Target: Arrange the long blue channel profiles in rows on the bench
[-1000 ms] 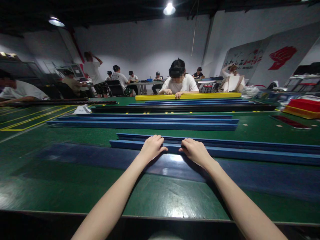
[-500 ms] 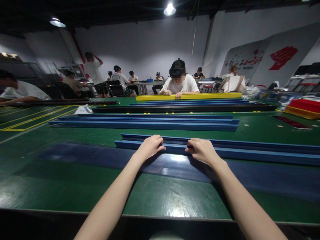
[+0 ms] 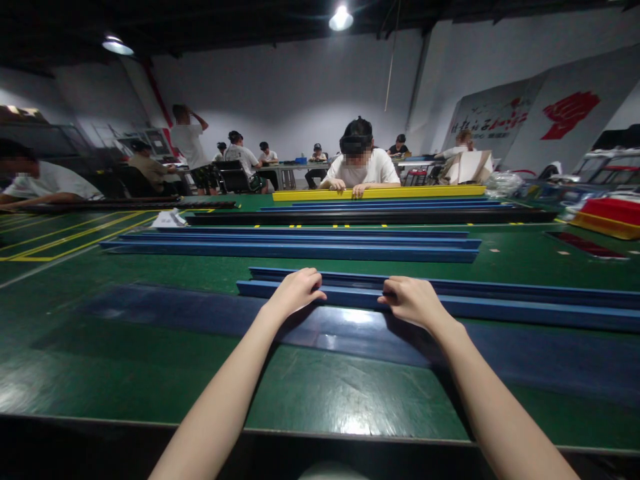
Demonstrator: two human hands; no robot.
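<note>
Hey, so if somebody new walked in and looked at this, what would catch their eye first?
Probably the two bare hands, left and right, curled over a long blue channel rail in the foreground. Next, the bright yellow rail at the table's far side, under a co-worker's hands, and the red fist graphic in the right background.

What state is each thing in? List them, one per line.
Near blue channel rail, nearly level
Left hand, curled over that rail
Right hand, closed on that rail
Clear strip, flat on green tabletop
Yellow rail, under co-worker's hands
Middle blue rails, lying parallel
Black rail, lying flat
Ceiling lamps, lit
</note>
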